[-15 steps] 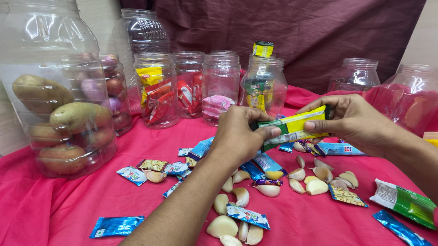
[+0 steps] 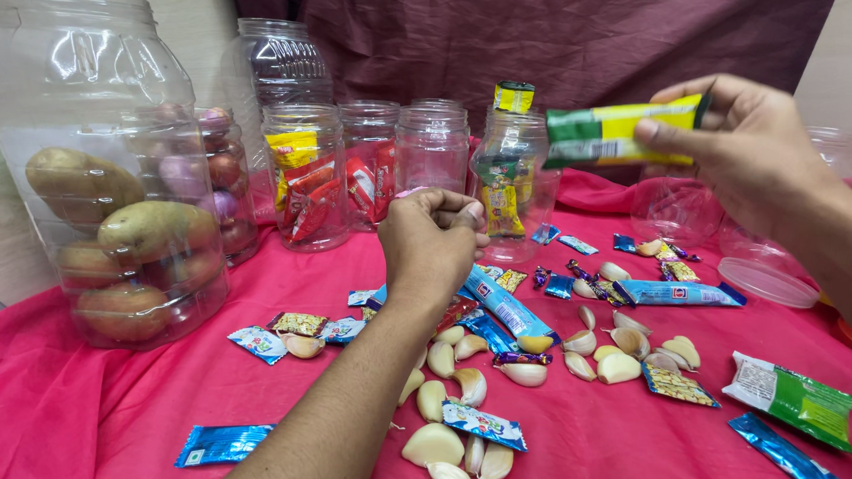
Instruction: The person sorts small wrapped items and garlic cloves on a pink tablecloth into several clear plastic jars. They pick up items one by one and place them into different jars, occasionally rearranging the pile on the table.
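My right hand (image 2: 754, 149) is raised at the upper right and pinches a green and yellow snack packet (image 2: 624, 132) by its right end, held level in the air. My left hand (image 2: 431, 239) hovers over the middle of the pink cloth (image 2: 86, 423) with its fingers curled shut and nothing visible in them. Below it lie several garlic cloves (image 2: 608, 366) and small candy wrappers (image 2: 482, 423). A long blue wrapper (image 2: 507, 308) lies just under the left hand. Behind it stands a clear jar (image 2: 510, 182) holding green and yellow packets.
A big jar of potatoes (image 2: 114, 227) stands at the left, with jars of onions (image 2: 219, 177), red and yellow packets (image 2: 304, 183) and empty jars (image 2: 431, 152) in a row behind. A green packet (image 2: 794, 395) and blue wrappers (image 2: 225, 442) lie near the front. A maroon cloth hangs behind.
My right hand has lifted the green and yellow packet up and to the right. My left hand let go of it and stays low with closed fingers.
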